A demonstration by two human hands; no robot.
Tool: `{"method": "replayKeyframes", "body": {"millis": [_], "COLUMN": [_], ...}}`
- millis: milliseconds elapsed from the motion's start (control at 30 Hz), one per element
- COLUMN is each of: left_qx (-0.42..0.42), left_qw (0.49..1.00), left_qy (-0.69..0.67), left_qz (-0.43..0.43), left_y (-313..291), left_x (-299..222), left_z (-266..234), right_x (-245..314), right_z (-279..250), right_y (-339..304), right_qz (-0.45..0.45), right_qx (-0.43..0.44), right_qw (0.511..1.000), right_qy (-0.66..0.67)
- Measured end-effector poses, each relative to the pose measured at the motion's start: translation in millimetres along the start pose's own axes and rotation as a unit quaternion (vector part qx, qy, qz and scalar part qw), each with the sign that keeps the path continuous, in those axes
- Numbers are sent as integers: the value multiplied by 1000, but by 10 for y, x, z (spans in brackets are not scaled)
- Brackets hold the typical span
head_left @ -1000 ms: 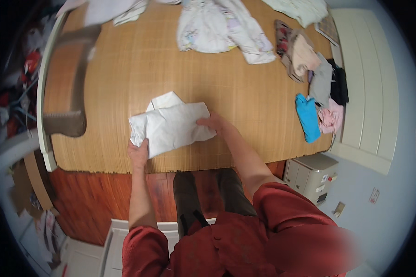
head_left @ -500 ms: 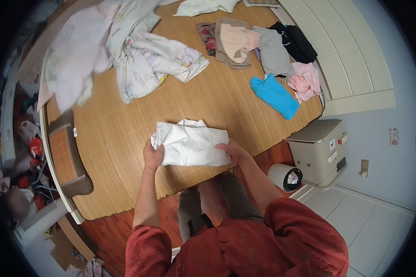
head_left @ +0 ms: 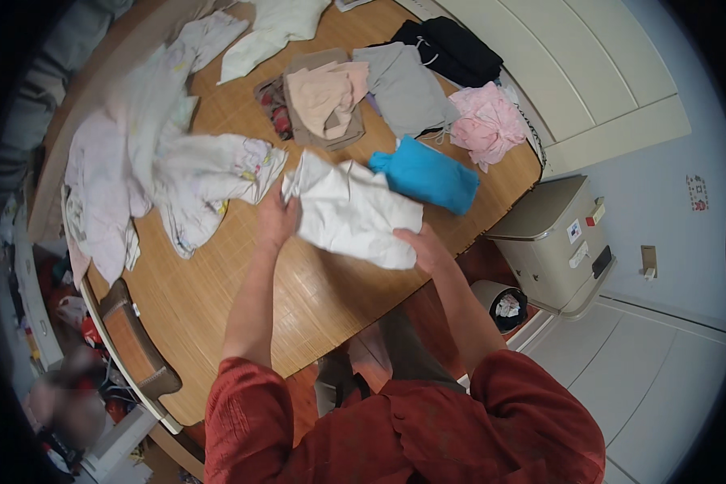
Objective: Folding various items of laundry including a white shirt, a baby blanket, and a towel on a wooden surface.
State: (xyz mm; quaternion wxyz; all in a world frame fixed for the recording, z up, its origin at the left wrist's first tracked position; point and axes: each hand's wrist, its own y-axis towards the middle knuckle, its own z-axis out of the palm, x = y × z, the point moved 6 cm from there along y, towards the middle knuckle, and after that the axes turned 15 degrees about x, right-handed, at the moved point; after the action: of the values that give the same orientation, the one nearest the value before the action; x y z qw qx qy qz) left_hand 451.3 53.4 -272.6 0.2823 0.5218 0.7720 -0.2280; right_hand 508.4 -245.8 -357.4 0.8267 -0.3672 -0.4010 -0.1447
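A folded white garment (head_left: 355, 211) is held between my two hands over the mat-covered bed (head_left: 242, 298); its exact kind does not show. My left hand (head_left: 278, 218) grips its left end, and my right hand (head_left: 426, 248) is closed on its lower right corner. It is tilted, with the left end farther from me. Just beyond its right side lies a folded blue garment (head_left: 429, 173). Past that are a crumpled pink garment (head_left: 486, 125), a grey garment (head_left: 403, 90) with a drawstring, and a peach garment (head_left: 324, 95) on a brown one.
A rumpled pale printed cloth (head_left: 185, 173) spreads over the left of the bed. Black clothing (head_left: 452, 50) lies by the headboard. A brown-edged pillow (head_left: 141, 343) rests at the left edge. A bedside cabinet (head_left: 540, 242) and a waste bin (head_left: 500, 306) stand at the right.
Both hands have carried the white garment away from my body and toward the blue garment. It has turned so its left end points farther away. The view has shifted to the right.
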Motion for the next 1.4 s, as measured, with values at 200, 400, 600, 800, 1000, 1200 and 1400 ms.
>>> {"method": "replayKeyframes", "body": {"millis": [200,400,600,800,1000,1200,1400], "left_qx": [-87,-97,156,308,231,172,90], "left_qw": [986,972,947,919,959,973,976], "left_qy": [75,164,271,238,145,77,32], "left_qz": [120,135,77,-54,-81,-137,-197], "left_y": [1562,1822,548,-687,-949,-1383,-2179], "left_x": [-1424,-1815,-655,-6,38,268,710], "left_z": [-382,449,1642,1799,1466,990,412], "right_x": [1604,1764,691,31,-224,-484,-1150], "right_z": [-266,-1164,-1302,-1151,-785,375,1331], "right_y": [361,1148,829,354,420,473,346], "right_qz": [-196,-192,-67,-83,-77,-52,-40], "right_qx": [-42,-233,-238,-255,-170,-27,100], "right_qw": [980,931,873,842,885,855,838], "right_qy": [5,-205,-420,-468,-427,-515,-535]}}
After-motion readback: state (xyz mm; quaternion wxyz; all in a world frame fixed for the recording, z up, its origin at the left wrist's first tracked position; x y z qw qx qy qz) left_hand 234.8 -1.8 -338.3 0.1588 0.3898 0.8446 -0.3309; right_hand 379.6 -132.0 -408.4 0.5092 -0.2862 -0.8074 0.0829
